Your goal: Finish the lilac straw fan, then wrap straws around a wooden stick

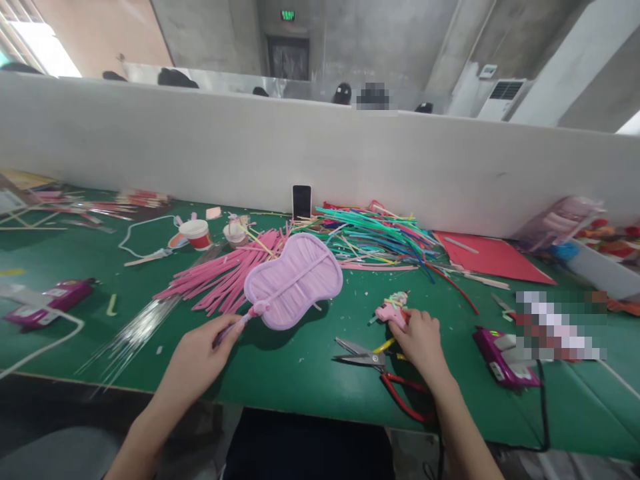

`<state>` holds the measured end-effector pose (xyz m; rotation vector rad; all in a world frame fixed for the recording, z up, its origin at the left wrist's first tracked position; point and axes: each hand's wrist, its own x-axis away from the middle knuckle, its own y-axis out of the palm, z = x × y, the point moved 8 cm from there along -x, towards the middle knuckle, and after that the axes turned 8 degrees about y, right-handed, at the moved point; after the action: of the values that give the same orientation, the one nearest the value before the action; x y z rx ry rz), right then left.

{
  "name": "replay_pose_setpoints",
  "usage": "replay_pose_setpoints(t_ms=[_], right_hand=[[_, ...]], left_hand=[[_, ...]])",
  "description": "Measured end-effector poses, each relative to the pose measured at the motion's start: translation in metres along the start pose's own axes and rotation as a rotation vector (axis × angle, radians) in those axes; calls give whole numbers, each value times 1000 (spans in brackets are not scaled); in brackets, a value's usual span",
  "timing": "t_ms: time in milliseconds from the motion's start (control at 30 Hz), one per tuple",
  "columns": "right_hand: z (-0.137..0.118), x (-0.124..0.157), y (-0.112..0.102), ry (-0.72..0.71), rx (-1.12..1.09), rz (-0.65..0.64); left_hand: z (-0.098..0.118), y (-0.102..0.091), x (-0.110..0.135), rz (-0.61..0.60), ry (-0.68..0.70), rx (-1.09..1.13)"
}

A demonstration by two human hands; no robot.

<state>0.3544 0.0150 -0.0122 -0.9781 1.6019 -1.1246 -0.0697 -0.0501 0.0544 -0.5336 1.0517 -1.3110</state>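
My left hand is closed round the thin handle of a lilac hand fan. The fan looks made of fuzzy pipe cleaners and is held tilted above the table, its wavy-edged panel crossed by one strip. At the right, my right hand has its fingers on a small pink figure with pale green and yellow on top. Whether that figure rests on the table cannot be made out. Scissors with red handles lie just below, blades pointing left, the handles partly under my right forearm.
Pink pipe cleaners and green ones lie in heaps behind the fan. Silver wires lie at the left. Purple devices with cords stand on both sides. A phone leans against the white partition.
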Motion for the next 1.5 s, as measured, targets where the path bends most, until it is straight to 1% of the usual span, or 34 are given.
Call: replay_pose_setpoints(t_ms=[67,167,300,400,467,533,567,633,667,700,733,800,867,933,1000,1067,1167,1233,1300,1333,1367,1433,1500], right_hand=[[-6,-8,-11,-10,16,59],[-16,-17,-23,-7,69,111],[-31,-15,-23,-48,147,84],[-40,-8,-25,-69,77,101],[-49,-4,-32,-98,-79,111],[-66,-4,-39,-152,-341,35],[-78,-5,-40,-184,-502,-57],[-101,-12,-43,-161,-838,-260],[-113,-16,-46,-152,-979,-325],[-124,-22,-51,-152,-1086,-359],[-135,-28,-54,-161,-1141,-378],[-146,-42,-56,-131,-1151,-372],[-147,-54,-51,-73,-1157,-384],[-142,-62,-41,-16,-1180,-412],[-134,-64,-28,38,-1201,-447],[-125,-62,-15,88,-1225,-480],[-110,-55,1,159,-1249,-463],[-100,-50,10,206,-1264,-456],[-92,-46,18,238,-1294,-473],[-88,-44,21,247,-1307,-472],[-83,-43,23,255,-1315,-460],[-76,-43,26,260,-1306,-426],[-71,-43,29,269,-1283,-417]], left_hand=[[-3,-6,0,67,-3,-3],[-20,-12,0,124,-37,-64],[-49,-14,4,105,-117,-126],[-60,-12,7,87,-164,-116],[-60,-6,7,74,-176,-59],[-54,5,4,30,-164,33],[-50,10,2,6,-158,72],[-41,22,-4,-62,-136,144],[-36,27,-8,-103,-117,177],[-31,32,-13,-147,-94,209],[-25,36,-19,-186,-68,239],[-19,41,-34,-226,-34,290],[-18,45,-52,-248,-42,331],[-21,54,-71,-302,-78,361],[-22,67,-89,-376,-93,373],[-21,78,-104,-423,-66,366],[-19,91,-117,-462,-20,339],[-18,98,-120,-536,-22,344],[-15,99,-126,-597,-25,372],[-13,96,-134,-587,-17,387],[-11,89,-147,-522,-1,389],[-8,69,-185,-269,30,339],[-5,50,-230,38,71,222]])
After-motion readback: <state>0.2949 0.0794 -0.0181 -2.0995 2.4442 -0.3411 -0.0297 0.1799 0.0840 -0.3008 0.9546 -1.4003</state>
